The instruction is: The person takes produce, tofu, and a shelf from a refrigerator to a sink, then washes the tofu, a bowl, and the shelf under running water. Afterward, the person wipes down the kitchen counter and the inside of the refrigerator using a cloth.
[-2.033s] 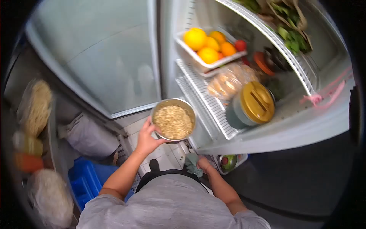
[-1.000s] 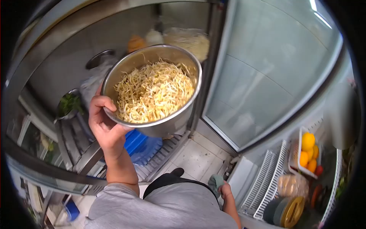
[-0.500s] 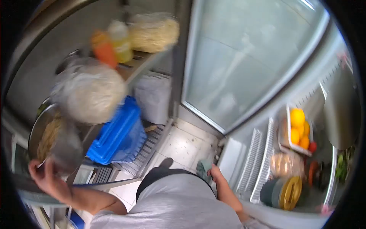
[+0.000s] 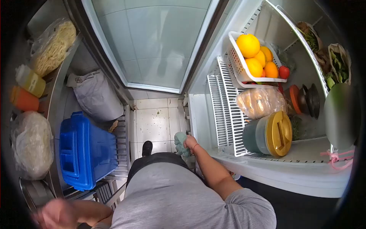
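My right hand [image 4: 190,142] is closed around a crumpled grey-green cloth [image 4: 180,144], held low beside my body above the tiled floor. At the lower left, my left hand [image 4: 57,213] is smeared by motion, so its fingers cannot be read. A metal pot [image 4: 35,192], partly cut off by the view's edge, is just above that hand. Farther up the same side is a clear plastic bag with pale contents [image 4: 32,145]. Close by, a blue lidded bin [image 4: 85,152] sits on a slatted rack.
To the right, an open fridge [image 4: 213,160] holds a white basket [image 4: 238,57] of oranges, bagged bread [image 4: 261,102] and a jar with a gold lid [image 4: 280,133]. Its glass door [image 4: 152,45] stands ahead. Noodles [image 4: 55,47] and bottles [image 4: 30,84] line the left shelf.
My view has swung right toward the fridge. My left hand has come away from the pot's rim, down and toward me. The cloth is still in my right hand.
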`<state>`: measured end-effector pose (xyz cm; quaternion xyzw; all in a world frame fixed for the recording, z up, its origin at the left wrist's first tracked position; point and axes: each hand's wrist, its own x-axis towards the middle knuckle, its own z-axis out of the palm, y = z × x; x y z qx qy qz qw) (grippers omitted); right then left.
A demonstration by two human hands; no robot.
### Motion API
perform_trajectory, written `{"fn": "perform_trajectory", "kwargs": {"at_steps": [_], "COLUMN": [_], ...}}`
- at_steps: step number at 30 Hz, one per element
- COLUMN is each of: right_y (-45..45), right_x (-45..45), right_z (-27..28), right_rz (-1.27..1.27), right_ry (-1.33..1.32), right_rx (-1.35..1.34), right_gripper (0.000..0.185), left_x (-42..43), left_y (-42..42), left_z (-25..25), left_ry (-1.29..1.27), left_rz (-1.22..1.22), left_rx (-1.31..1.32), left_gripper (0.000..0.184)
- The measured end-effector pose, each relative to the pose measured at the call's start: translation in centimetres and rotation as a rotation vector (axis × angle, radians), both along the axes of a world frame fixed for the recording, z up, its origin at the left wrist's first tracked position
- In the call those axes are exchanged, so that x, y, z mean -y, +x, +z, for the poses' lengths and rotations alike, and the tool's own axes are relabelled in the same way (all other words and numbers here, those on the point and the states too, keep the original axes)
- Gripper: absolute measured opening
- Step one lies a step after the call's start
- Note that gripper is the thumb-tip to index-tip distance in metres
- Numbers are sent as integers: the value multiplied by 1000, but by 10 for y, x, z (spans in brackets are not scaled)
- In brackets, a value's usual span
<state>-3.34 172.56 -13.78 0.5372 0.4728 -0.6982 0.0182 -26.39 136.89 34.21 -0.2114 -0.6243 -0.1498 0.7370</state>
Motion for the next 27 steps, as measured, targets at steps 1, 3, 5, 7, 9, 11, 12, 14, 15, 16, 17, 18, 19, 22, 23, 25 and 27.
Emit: {"fn": "perform_trajectory", "kwargs": {"at_steps": [1, 3, 5, 7, 9, 11, 12, 14, 15, 16, 17, 18, 19, 22, 23, 25, 27], "right_y": [4, 11, 14, 30, 54, 69, 61, 45, 32, 23, 12, -8, -17, -110, -129, -142, -116], "right_x": [-2, -7, -20, -32, -41, -54, -64, -84, -98, -110, -134, -171, -209, -277, -290, -262, -219], "right_z": [-21, -62, -52, -68, -106, -145, -155, -158, -156, -165, -183, -172, -217, -204, -216, -186, -173], "right_rz": [-8, -44, -534, -602, -531, -776, -781, -729, -692, -649, -628, -565, -603, -326, -165, -34, 151], "right_ry": [-1, 625, 572, 740, 855, 331, 317, 400, 441, 476, 703, 661, 861, 954, 1043, 1113, 1200], "right_rx": [1, 178, 312, 717, 1005, 1046, 1048, 1094, 1116, 1144, 1156, 1085, 911, 685, 595, 641, 630], "right_gripper": [29, 28, 38, 46, 49, 54, 54, 59, 62, 66, 57, 54, 55, 60, 59, 54, 49], "left_x": [-29, -110, -138, -165, -177, -174, -169, -147, -131, -110, -89, -60, -45, -13, -7, 16, 35], "left_y": [-4, -6, -18, -26, -35, -43, -47, -54, -56, -56, -58, -58, -58, -60, -61, -60, -75], "left_z": [-10, -41, -90, -144, -205, -276, -306, -371, -400, -426, -448, -475, -486, -510, -519, -539, -558], "left_ry": [-86, 98, -183, -346, -527, -634, -717, -747, -780, -815, -818, -791, -778, -789, -706, -631, -764], "left_rz": [-154, -1120, -1067, -1054, -1012, -976, -938, -812, -760, -671, -616, -500, -473, -334, -285, -231, -204], "left_rx": [70, 477, 890, 1173, 1461, 1681, 1742, 1938, 1994, 2010, 2103, 2167, 2206, 2307, 2388, 2469, 2439], "left_gripper": [20, 22, 24, 22, 27, 31, 32, 33, 33, 33, 34, 34, 33, 30, 29, 28, 29]}}
